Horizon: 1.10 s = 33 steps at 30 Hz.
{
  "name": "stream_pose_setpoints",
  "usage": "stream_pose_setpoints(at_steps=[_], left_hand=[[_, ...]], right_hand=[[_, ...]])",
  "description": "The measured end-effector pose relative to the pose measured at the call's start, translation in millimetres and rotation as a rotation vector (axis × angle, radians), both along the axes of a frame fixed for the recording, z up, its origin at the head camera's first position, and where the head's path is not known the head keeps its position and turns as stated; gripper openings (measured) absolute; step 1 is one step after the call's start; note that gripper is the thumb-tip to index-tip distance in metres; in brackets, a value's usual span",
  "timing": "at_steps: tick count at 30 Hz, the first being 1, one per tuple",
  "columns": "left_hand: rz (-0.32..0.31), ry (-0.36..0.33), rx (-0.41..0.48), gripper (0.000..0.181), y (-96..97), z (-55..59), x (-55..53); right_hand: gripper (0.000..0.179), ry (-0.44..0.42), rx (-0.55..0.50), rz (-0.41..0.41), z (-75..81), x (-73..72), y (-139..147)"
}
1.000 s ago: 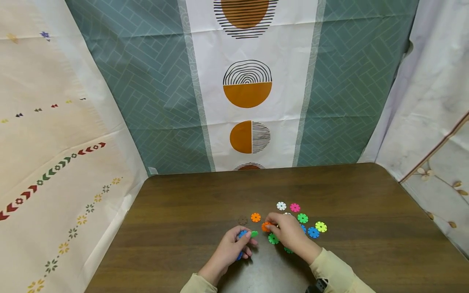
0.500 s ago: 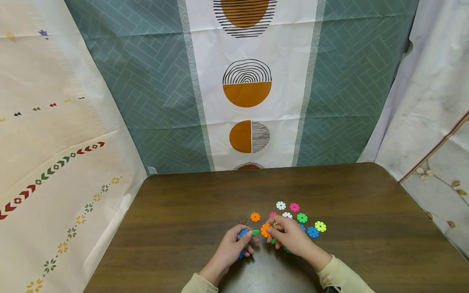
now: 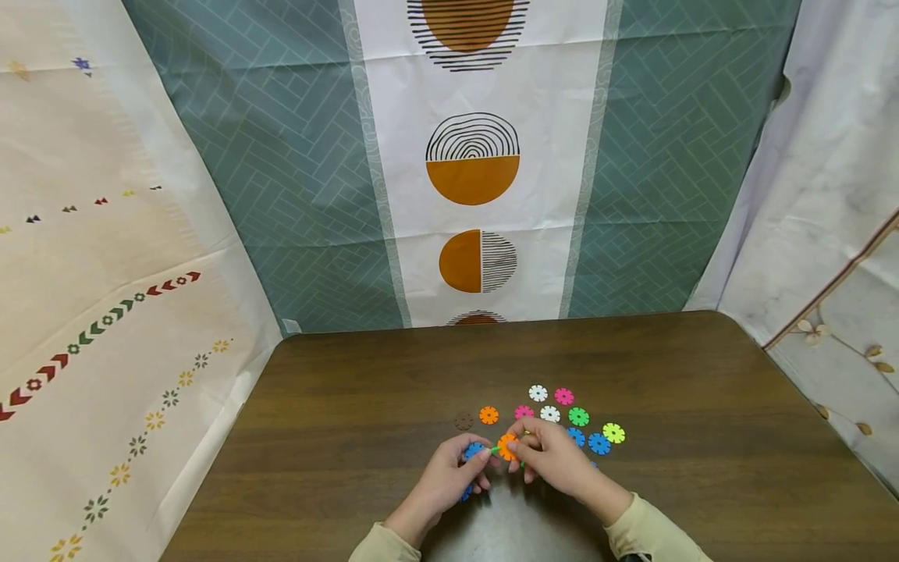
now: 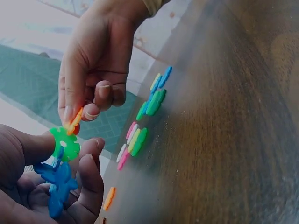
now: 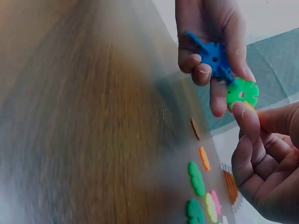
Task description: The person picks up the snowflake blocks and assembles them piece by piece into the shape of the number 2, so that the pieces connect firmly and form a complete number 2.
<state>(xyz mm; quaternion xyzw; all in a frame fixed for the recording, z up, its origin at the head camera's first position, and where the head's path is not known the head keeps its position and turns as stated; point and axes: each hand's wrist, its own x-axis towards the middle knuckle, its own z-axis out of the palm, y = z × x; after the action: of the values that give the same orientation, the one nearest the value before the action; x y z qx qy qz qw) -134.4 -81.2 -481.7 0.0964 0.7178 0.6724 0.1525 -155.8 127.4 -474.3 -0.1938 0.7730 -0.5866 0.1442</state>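
In the head view we count two white discs (image 3: pixel 538 393) on the grained table (image 3: pixel 351 437); the left hand (image 3: pixel 449 474) curls round a blue cluster (image 3: pixel 474 450), the right hand (image 3: pixel 558 457) pinches one orange disc (image 3: pixel 507 447). Left wrist: one green disc (image 4: pixel 71 150) (notched, plastic-looking) meets the orange. Right wrist: we see the green's round hole.

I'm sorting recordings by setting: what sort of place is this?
Probably an indoor booth curtained off for tabletop recording: a brown wood-grain table stands before a creased teal-and-white patterned sheet, with a cream motif-patterned sheet along its left side.
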Motion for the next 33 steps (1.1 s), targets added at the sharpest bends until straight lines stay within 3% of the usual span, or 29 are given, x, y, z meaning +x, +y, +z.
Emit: stream_pose_setpoints(at_steps=[6, 12, 20, 23, 25, 29, 31, 33], left_hand=[[-0.021, 0.036, -0.06, 0.016, 1.1, -1.1, -1.1], [-0.004, 0.036, -0.055, 0.02, 0.9, -0.9, -2.8], [-0.007, -0.07, -0.055, 0.029, -0.9, -1.5, -4.2], [-0.006, -0.071, -0.036, 0.03, -1.9, -2.1, -3.7], [0.009, -0.083, -0.006, 0.03, -2.8, -2.0, -3.4], [0.063, -0.112, 0.065, 0.031, -5.6, -1.2, -2.6], [0.085, -0.118, 0.097, 0.031, -6.9, -1.5, -2.8], [0.095, -0.122, 0.112, 0.031, -7.8, -1.5, -2.8]], right_hand=[[0.01, -0.068, -0.045, 0.018, -2.2, 0.1, -5], [0.011, -0.043, -0.013, -0.027, -1.6, -1.9, -11], [0.015, 0.003, 0.015, 0.016, -5.0, -5.3, -11], [0.018, 0.054, 0.063, -0.025, -5.8, -6.7, -9], [0.015, 0.136, 0.143, -0.08, -5.9, -8.2, -8], [0.004, 0.385, 0.413, -0.18, -6.2, -10.9, -4], [0.011, 0.489, 0.556, -0.202, -6.9, -11.0, -3], [0.018, 0.533, 0.657, -0.189, -8.9, -10.3, -1]])
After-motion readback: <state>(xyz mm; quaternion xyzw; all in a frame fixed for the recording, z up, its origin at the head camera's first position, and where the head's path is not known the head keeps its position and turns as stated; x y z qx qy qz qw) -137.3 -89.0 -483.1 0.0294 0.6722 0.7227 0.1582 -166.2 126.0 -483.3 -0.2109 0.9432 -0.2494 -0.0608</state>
